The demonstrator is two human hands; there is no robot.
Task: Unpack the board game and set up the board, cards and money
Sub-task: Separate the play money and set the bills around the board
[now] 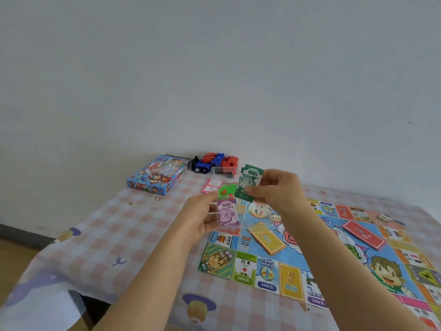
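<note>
Your left grip (200,218) is up in the air over the far left corner of the game board (245,268). Its fingers are curled round a small clear bag (213,213) with a stack of purple 500 notes (228,212) showing through it. A bright green plastic piece (225,189) sticks up just above those notes; I cannot tell whether it sits in the bag or is pinched against it.

Your right grip (276,189) is also over that far left corner, a little higher and just beside the left one. Its thumb and fingers are pinched on the lower edge of a stack of green 1000 notes (249,182), which stands roughly upright with its printed face toward you. The green notes nearly touch the green plastic piece.

The board lies unfolded and flat on the bench (133,225), which is covered by a pink checked cloth. On the board's central picture, toward its left side, rests a yellow card deck (266,237). A red card deck (364,232) rests on the same picture toward the far right, well apart from the yellow one.

Beyond the board's far left corner, well apart from it and close to the wall, lies the blue game box (156,174). A red and blue toy truck (214,162) stands just right of the box. Between the truck and the board's far edge lies a pink slip (211,186), partly hidden behind the green piece.
</note>
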